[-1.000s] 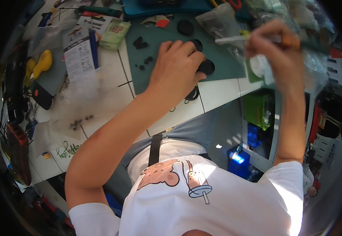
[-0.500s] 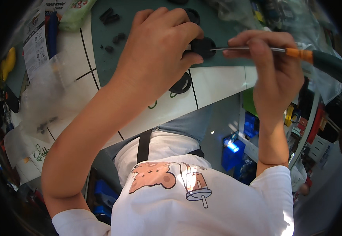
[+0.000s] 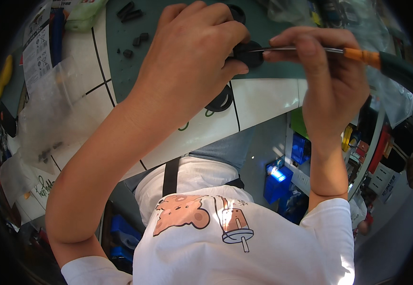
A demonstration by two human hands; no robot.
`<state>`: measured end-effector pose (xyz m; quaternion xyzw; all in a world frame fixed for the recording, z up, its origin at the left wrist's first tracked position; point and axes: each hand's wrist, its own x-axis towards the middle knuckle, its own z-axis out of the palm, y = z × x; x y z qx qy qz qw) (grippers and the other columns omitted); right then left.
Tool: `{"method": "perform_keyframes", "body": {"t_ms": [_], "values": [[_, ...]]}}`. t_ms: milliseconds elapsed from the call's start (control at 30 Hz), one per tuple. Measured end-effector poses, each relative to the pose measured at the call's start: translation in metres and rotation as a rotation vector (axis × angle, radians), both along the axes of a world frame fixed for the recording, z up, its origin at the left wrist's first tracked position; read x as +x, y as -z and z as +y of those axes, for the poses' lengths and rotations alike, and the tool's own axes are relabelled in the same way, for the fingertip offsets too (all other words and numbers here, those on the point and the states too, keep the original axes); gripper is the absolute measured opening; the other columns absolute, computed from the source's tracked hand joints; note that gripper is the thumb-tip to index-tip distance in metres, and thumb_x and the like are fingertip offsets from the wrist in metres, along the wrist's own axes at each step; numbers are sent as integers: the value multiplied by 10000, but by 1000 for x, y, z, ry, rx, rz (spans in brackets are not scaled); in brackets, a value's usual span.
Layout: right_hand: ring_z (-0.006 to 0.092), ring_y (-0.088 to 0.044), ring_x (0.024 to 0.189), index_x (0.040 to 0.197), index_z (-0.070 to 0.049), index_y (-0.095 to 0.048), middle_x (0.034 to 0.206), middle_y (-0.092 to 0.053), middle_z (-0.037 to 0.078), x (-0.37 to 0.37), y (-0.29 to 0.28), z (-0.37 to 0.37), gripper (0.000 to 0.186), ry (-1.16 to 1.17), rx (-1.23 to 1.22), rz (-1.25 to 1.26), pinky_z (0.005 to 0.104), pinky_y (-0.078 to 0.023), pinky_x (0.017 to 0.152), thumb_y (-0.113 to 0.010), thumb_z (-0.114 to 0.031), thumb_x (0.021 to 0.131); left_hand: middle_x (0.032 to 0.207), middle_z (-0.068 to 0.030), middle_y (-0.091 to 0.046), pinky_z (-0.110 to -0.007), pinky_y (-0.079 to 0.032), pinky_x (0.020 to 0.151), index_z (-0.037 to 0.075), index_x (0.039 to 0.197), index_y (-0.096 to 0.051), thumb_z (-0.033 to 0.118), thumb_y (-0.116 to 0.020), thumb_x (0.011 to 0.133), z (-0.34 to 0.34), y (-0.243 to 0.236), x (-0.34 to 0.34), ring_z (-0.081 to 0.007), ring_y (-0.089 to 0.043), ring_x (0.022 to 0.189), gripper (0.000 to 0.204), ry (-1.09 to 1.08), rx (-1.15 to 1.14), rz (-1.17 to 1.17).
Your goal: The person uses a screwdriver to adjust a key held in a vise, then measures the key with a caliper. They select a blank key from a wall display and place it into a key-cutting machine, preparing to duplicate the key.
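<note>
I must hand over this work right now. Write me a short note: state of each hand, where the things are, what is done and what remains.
Left hand: holds a round black part over the green mat.
Right hand: grips a screwdriver with an orange collar, its tip at the part.
Nearby: small black pieces on the mat, a black ring at the white table edge.
Done: tool set to the part.
Left: how far the screw work has got is hidden.

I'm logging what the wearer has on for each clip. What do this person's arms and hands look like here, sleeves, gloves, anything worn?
Both hands are bare: no gloves, rings or watch show on the left hand or the right hand. The forearms are uncovered too. Short white sleeves of a T-shirt end above the elbows; the shirt carries a cartoon print on its front.
</note>
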<state>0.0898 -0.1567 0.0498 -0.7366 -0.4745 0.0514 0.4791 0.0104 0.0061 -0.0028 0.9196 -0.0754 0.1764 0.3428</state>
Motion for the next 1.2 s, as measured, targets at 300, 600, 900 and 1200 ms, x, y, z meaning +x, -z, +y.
{"method": "perform_keyframes", "body": {"t_ms": [300,600,900,1200], "values": [[202,-669,759,954,52,-554,884,-647,156,3,-7,-2,109,-61,-106,-32,297,-575,700,-559,-44,901,807,-24,-572,-362,-387,808,77,857,-650,156,-758,646,-5,9,-1,-222,-543,815,250,-41,-41,-76],[217,-650,863,1096,18,-550,1003,-632,131,0,-17,-6,295,69,-193,106,297,-545,767,-649,-29,822,695,5,-551,-330,-369,821,84,764,-645,173,-715,726,-12,10,4,-179,-538,661,119,-120,-43,-262],[311,-571,980,1222,-35,-463,1128,-541,170,23,-144,6,670,-247,-821,-786,406,-492,815,-759,-315,690,706,-4,-551,-335,-362,838,74,747,-639,161,-717,716,-11,12,4,-185,-540,660,121,-128,-29,-261],[255,-546,803,1038,-12,-533,938,-523,133,24,-153,22,379,-454,-1161,-864,373,-440,672,-670,-270,797,850,-34,-554,-355,-355,906,61,921,-689,145,-774,632,-11,12,-3,-213,-513,878,313,-137,-55,-142]]}}
